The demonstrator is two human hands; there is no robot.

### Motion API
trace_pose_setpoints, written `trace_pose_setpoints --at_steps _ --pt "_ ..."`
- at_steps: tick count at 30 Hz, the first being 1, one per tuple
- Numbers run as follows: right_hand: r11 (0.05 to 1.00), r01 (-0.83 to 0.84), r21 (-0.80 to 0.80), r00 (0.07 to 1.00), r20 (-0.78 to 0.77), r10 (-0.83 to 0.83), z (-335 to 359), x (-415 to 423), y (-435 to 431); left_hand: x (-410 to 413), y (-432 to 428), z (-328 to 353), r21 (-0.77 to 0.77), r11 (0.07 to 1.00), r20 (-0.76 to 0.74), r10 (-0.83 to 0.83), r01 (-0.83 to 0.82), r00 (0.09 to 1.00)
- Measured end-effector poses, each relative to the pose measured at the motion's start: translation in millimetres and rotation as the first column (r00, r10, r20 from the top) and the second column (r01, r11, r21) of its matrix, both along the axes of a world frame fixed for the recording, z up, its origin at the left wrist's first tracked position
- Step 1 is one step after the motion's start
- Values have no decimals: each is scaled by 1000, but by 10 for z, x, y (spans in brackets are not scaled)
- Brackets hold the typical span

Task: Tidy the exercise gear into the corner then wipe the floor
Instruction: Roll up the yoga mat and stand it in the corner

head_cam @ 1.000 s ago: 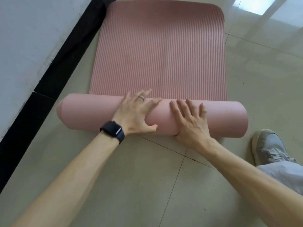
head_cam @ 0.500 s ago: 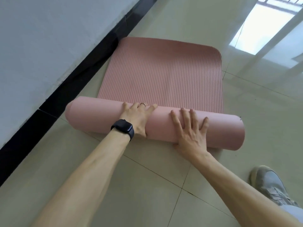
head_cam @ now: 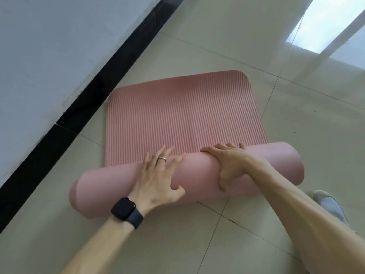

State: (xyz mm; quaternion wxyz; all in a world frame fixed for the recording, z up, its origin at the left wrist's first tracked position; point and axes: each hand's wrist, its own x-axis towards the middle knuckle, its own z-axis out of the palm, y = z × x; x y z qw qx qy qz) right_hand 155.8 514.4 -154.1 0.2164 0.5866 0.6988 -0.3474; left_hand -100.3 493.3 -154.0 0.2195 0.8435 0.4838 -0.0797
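A pink ribbed exercise mat point(head_cam: 183, 117) lies on the tiled floor, its near part wound into a thick roll point(head_cam: 199, 175) that runs from lower left to upper right. My left hand point(head_cam: 158, 178), with a ring and a black watch on the wrist, rests on the roll left of its middle, fingers spread over the top and thumb on the near side. My right hand point(head_cam: 229, 165) grasps the roll right of the middle, fingers curled over the far side, thumb down the near side. The flat part of the mat stretches away beyond the roll.
A white wall point(head_cam: 49, 56) with a black skirting board point(head_cam: 83, 107) runs diagonally along the left, close to the mat's far left corner. Glossy beige floor tiles point(head_cam: 296, 115) spread to the right. My grey shoe point(head_cam: 331, 208) sits at the right, just behind the roll.
The roll has advanced along the mat and grown thicker; less flat mat remains. My right hand went from flat on top to gripping over the roll. The view has swung so the roll looks tilted.
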Motion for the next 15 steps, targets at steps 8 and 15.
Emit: trace_pose_setpoints --at_steps 8,15 --pt "915 185 359 983 -84 -166 79 -144 -476 -104 -209 -302 197 967 -226 -113 159 968" --pt "803 4 596 996 71 -58 -368 -473 -786 7 706 -77 -176 984 -143 -38 12 989"
